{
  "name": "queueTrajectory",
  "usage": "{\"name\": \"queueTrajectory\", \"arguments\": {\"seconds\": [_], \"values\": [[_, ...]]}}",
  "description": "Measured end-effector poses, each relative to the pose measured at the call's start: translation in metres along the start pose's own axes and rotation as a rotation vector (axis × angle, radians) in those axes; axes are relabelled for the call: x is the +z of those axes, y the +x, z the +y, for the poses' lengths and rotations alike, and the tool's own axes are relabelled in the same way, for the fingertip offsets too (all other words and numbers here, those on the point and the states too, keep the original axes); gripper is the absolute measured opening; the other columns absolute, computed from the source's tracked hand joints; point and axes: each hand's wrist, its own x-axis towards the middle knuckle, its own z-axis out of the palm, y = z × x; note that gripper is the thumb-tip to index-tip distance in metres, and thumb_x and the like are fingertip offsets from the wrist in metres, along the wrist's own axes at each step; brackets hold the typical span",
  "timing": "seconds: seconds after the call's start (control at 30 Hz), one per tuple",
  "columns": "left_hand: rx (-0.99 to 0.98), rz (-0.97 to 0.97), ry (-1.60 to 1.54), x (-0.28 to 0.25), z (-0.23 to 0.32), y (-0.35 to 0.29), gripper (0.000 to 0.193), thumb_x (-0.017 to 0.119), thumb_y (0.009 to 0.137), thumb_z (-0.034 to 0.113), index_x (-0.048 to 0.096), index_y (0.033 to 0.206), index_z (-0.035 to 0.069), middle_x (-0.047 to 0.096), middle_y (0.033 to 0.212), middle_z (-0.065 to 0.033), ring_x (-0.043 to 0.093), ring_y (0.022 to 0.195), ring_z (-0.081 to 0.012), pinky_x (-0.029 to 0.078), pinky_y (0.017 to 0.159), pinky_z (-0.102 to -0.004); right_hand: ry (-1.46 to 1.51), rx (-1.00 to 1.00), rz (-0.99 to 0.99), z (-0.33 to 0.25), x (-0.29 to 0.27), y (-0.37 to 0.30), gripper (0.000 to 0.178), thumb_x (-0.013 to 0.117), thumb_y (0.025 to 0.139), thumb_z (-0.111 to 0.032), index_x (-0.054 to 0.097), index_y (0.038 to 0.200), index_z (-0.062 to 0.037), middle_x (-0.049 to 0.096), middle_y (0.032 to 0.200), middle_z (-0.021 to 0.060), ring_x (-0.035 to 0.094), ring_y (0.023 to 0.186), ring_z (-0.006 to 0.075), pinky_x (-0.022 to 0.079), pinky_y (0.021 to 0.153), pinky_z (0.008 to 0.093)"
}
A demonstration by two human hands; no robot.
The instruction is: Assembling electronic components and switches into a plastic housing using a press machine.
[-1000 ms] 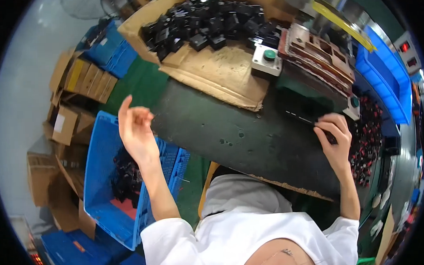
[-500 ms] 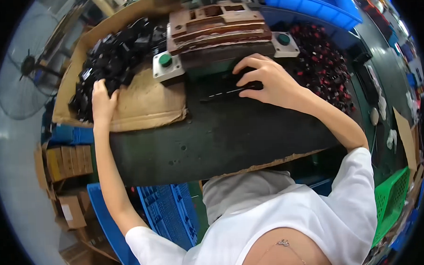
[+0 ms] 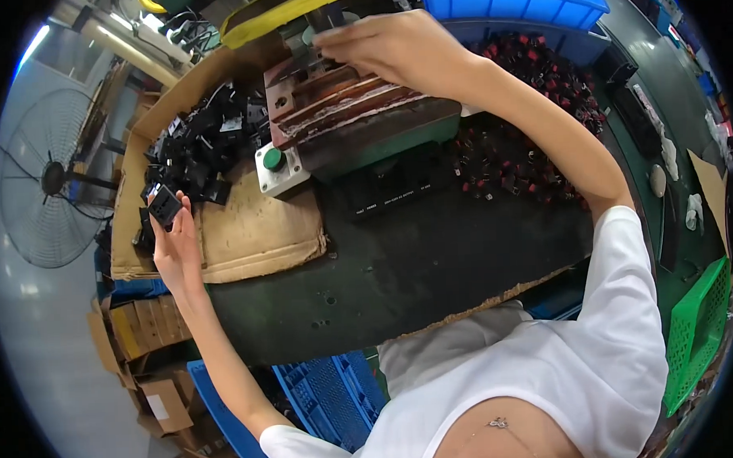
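My left hand (image 3: 178, 250) grips a small black square plastic housing (image 3: 165, 206) between thumb and fingers, raised at the near left edge of the heap of black plastic parts (image 3: 198, 150). Stretched over the brown-topped press fixture (image 3: 354, 108), my right hand (image 3: 397, 52) has its fingers pressed together by the press head (image 3: 328, 19). What the fingertips hold, if anything, is hidden. A white box with a green button (image 3: 274, 159) stands at the fixture's left front corner. The box at the right corner is mostly covered by my right forearm.
Cardboard (image 3: 262, 241) lies under the black parts. Small red and black pieces (image 3: 501, 160) are piled right of the fixture. A flat black panel with white print (image 3: 399, 182) sits in front of it. Blue bins (image 3: 516, 2) stand behind, and a yellow bar (image 3: 294, 13) crosses above the fixture.
My left hand has picked up a black housing from the heap and lifted it. My right hand has moved from the table in front of the fixture up over its top. The view has tilted.
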Motion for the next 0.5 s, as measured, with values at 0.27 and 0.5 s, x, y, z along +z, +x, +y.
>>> {"name": "queueTrajectory", "arguments": {"seconds": [0.27,0.5], "values": [[-0.015,-0.057,0.513,0.059,-0.031,0.031,0.045,0.052,0.092,0.018,0.04,0.133,0.002,0.052,0.118,-0.0187,0.05,0.11,-0.0244,0.043,0.089,-0.0278,0.17,0.229,-0.266,0.02,0.007,0.002,0.022,0.059,0.086,-0.022,0.069,0.098,-0.0055,0.066,0.101,0.0079,0.06,0.098,0.0233,0.048,0.085,0.0335],[0.07,0.003,1.042,0.13,-0.075,0.058,0.051,0.063,0.08,0.0,0.044,0.127,0.002,0.059,0.087,-0.0068,0.06,0.066,-0.012,0.044,0.058,-0.0189,0.289,0.125,-0.148,0.018,0.018,-0.002,0.02,0.062,0.082,-0.02,0.07,0.094,-0.0061,0.066,0.098,0.0079,0.059,0.097,0.025,0.047,0.085,0.0348]]}}
